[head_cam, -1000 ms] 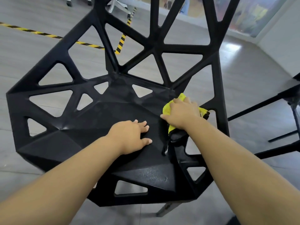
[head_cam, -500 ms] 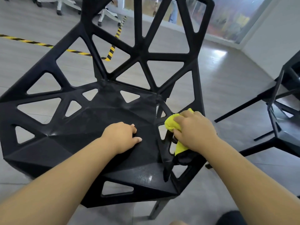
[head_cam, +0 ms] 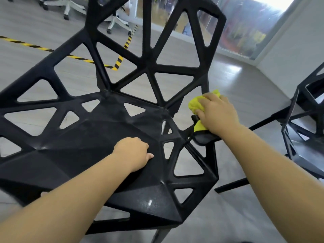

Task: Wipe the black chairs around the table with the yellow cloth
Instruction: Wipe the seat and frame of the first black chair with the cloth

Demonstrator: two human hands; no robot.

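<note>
A black chair [head_cam: 98, 130] with triangular cut-outs fills the head view, its backrest rising at the top centre. My right hand [head_cam: 217, 114] grips the yellow cloth [head_cam: 195, 105] and presses it against the chair's right arm, where that arm meets the backrest. A dark part of the cloth hangs below my palm. My left hand [head_cam: 135, 153] rests on the seat near its right side with its fingers curled under; it holds nothing.
A second black chair [head_cam: 305, 130] stands close at the right edge, beside dark table legs [head_cam: 263, 121]. Yellow-black floor tape [head_cam: 121, 58] runs behind the chair. White office chair bases [head_cam: 119, 23] stand at the far top. Grey floor lies all round.
My right hand slid the cloth from the seat's right rim outward and up along the chair's right arm. My left hand's fingers curled in. The view shifted, bringing the second chair into sight.
</note>
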